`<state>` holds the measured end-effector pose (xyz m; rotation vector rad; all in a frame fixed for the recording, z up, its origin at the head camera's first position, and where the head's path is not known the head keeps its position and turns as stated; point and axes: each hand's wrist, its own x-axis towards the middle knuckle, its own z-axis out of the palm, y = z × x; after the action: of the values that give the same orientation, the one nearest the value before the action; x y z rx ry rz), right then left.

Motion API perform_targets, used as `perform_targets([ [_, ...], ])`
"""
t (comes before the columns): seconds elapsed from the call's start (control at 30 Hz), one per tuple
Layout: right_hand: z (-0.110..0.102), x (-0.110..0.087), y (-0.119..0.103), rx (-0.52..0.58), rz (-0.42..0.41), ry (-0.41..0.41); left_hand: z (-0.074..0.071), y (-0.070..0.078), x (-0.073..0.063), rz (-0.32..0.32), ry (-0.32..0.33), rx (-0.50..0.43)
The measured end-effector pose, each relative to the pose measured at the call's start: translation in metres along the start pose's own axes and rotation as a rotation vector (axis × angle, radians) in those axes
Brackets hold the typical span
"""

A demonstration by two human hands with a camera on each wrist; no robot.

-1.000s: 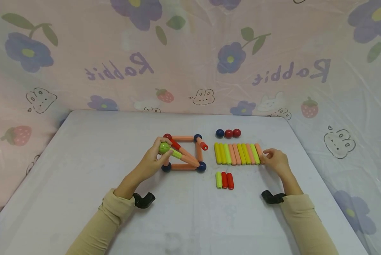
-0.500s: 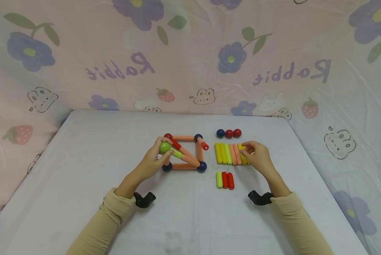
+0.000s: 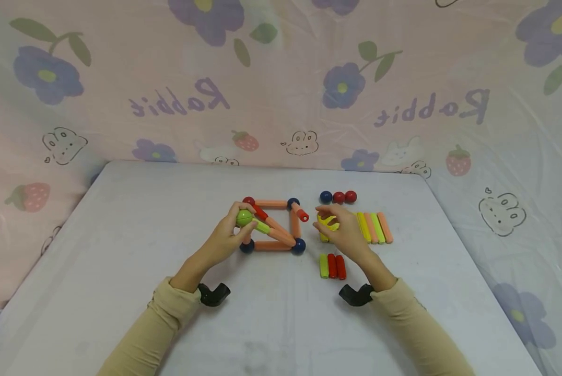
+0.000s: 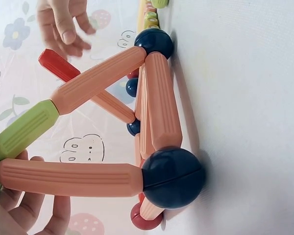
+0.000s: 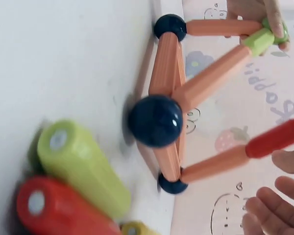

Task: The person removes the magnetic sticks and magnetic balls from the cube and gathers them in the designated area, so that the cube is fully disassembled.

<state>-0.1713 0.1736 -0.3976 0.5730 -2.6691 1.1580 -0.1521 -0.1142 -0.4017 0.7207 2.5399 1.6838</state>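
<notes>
In the head view my left hand (image 3: 222, 237) holds a green ball (image 3: 244, 218) at the top of a magnetic stick-and-ball frame. A light green stick (image 3: 262, 226) and orange sticks (image 4: 71, 177) slope down from that ball to navy balls (image 4: 174, 177) on the table. At the frame's far right corner, a red stick (image 5: 274, 138) tips an orange stick (image 5: 215, 165) that leans up freely. My right hand (image 3: 346, 232) hovers above the row of loose sticks, hiding part of it. Its fingers are loosely bent and apart, nothing between them, close to the red tip.
Right of the frame lies the row of yellow, green and orange sticks (image 3: 374, 227). Behind it sit a navy ball (image 3: 326, 197) and two red balls (image 3: 344, 197). In front are a short green stick (image 3: 324, 266) and two short red sticks (image 3: 336, 266).
My right hand has moved left from the right end of the stick row to beside the frame, uncovering the row's right end. My left hand stays on the green ball.
</notes>
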Motion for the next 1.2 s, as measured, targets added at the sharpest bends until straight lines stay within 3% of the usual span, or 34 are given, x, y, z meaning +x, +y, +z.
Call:
perform_targets([
  [0.3,0.021,0.008,-0.011,-0.030,-0.151,0.031,0.000,0.000,0.000,0.006,0.002,0.004],
  [0.43,0.026,0.010,-0.012,-0.032,-0.177,0.038,0.000,0.000,-0.001,0.001,0.000,0.007],
  [0.93,0.030,0.012,-0.013,-0.033,-0.116,0.045,0.000,0.003,-0.001,-0.010,0.003,0.009],
  [1.2,0.023,0.010,-0.014,0.069,-0.033,-0.011,0.000,0.002,-0.001,-0.012,0.000,0.003],
])
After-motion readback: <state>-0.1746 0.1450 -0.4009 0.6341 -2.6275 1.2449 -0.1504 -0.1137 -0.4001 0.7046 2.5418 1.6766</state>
